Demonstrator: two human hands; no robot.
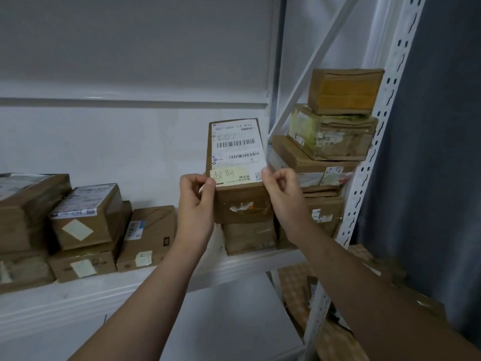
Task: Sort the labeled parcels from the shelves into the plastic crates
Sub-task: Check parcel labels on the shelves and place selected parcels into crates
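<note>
Holding a labeled parcel (238, 165) up in front of the shelf (78, 295) with both hands.

My left hand (195, 204) pinches its left edge, thumb on the yellow note (229, 175), and my right hand (282, 194) pinches the right edge, fingers curled. The parcel is upright, its white shipping label (238, 147) facing me, just above a small box (250, 237) on the shelf. Other boxes (88, 217) sit at left, and a stack of boxes (330, 134) at right.

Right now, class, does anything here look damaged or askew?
Yes. The right-hand stack sits crooked, its crumpled boxes twisted against each other. The held parcel has a torn label scrap on its front.
</note>
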